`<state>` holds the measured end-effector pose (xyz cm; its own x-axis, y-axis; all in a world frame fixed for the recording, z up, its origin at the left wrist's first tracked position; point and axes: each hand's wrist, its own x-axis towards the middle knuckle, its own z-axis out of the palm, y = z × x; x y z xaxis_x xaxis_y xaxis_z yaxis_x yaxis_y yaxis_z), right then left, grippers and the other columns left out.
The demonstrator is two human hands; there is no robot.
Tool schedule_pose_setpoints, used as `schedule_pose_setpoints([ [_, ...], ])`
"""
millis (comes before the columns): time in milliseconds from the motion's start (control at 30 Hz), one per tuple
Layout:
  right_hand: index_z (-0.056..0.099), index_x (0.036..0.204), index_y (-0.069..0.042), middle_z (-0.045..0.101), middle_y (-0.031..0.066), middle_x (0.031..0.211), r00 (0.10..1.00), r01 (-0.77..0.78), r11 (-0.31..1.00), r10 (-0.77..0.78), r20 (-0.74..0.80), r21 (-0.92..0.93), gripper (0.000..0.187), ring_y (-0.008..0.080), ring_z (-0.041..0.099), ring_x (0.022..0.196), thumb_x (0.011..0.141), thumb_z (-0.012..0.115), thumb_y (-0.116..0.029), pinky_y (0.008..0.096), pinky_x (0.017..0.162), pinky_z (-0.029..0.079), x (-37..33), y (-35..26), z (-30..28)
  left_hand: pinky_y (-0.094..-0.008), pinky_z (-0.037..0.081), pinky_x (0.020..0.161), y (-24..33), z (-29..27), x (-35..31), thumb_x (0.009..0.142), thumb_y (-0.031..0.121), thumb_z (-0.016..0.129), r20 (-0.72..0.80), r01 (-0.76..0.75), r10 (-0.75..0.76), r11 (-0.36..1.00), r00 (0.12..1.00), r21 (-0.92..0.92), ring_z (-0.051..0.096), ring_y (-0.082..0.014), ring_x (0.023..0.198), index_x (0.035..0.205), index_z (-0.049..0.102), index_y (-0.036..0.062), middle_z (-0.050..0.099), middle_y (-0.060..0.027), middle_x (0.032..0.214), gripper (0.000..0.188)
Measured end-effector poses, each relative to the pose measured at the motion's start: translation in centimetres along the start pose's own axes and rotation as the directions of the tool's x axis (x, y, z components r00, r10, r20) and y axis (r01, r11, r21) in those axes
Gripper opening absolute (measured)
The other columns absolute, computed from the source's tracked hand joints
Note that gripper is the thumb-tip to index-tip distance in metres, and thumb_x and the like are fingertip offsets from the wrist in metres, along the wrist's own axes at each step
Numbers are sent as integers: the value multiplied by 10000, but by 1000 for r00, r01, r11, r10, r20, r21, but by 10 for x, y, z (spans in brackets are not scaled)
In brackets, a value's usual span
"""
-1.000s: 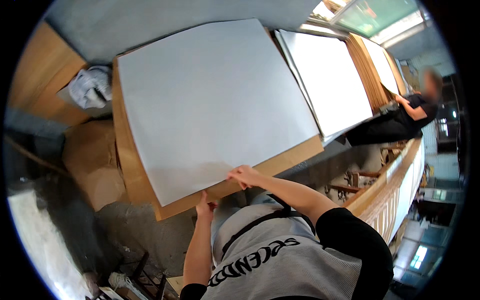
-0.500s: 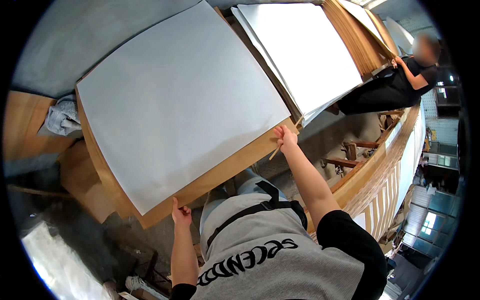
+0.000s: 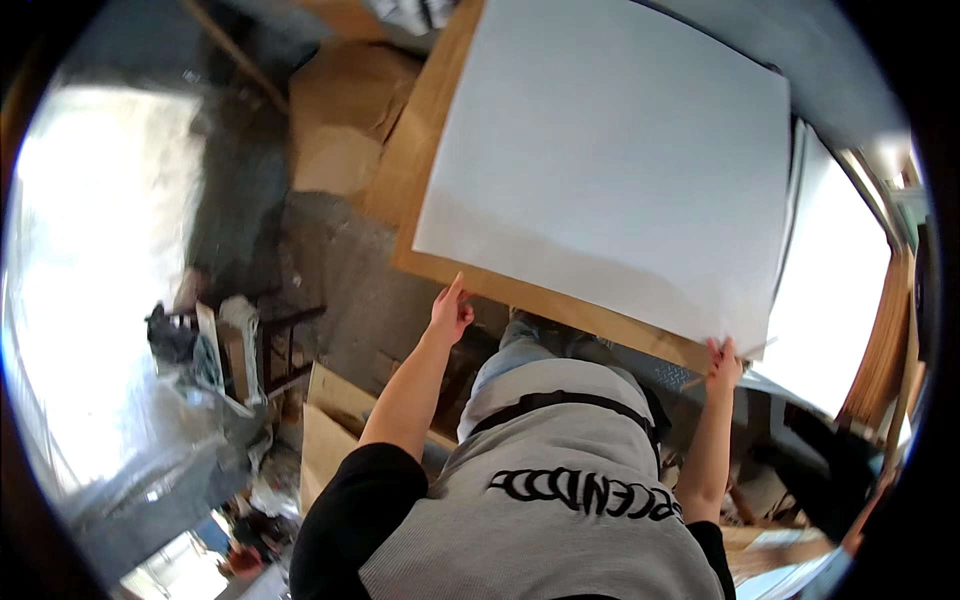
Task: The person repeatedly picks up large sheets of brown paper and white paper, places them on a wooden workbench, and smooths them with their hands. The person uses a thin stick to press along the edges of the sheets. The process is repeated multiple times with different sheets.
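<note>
A large white sheet (image 3: 610, 170) lies on a stack of brown boards (image 3: 590, 318), which shows as a strip along its near and left edges. My left hand (image 3: 452, 312) is at the near edge toward the left corner, one digit stretched up to the brown border and the other fingers loosely curled around nothing visible. At the near right corner of the sheet, my right hand (image 3: 722, 368) is closed around a thin wooden stick (image 3: 692, 384), which pokes out on both sides. Its fingertips reach onto the white surface.
Another white-topped stack (image 3: 835, 270) stands close on the right, with brown boards (image 3: 880, 350) beyond it. A brown cardboard piece (image 3: 345, 125) lies left of my stack. Cardboard (image 3: 330, 440) stands near my left elbow, with a dark stool (image 3: 285, 330) and clutter beyond.
My view has swung left, so the stack appears farther right and turned. Both hands stay at its near edge, the stick still in my right. The co-worker has mostly left the view.
</note>
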<state>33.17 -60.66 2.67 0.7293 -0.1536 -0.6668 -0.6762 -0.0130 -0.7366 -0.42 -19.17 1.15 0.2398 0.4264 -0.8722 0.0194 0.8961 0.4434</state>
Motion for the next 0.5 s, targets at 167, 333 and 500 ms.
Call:
schedule_pose_setpoints([
  [167,461,779,-61,507,7,651,999,15,999,-13,44,-45,189,147,631,706,832,558,-214,182,301,213,-19,4,-35,-236,316,367,7,-22,0,745,410,632,-51,-43,39,997,998,-69,419,-120,417,935,448,82,507,-60,804,421],
  [333,480,810,-51,520,4,673,998,67,994,-67,-1,-81,179,135,630,698,837,551,-213,185,299,209,-21,13,-63,-234,341,396,10,-25,12,760,397,620,-26,-61,58,988,998,-143,447,-122,473,897,454,92,491,-43,741,373],
  [500,486,866,-45,549,16,730,994,104,991,-106,-18,-82,203,133,628,708,822,573,-223,184,303,209,-44,12,-58,-239,364,408,23,-30,21,795,318,601,-33,-96,92,981,995,-168,465,-123,507,874,457,88,480,-28,677,282],
])
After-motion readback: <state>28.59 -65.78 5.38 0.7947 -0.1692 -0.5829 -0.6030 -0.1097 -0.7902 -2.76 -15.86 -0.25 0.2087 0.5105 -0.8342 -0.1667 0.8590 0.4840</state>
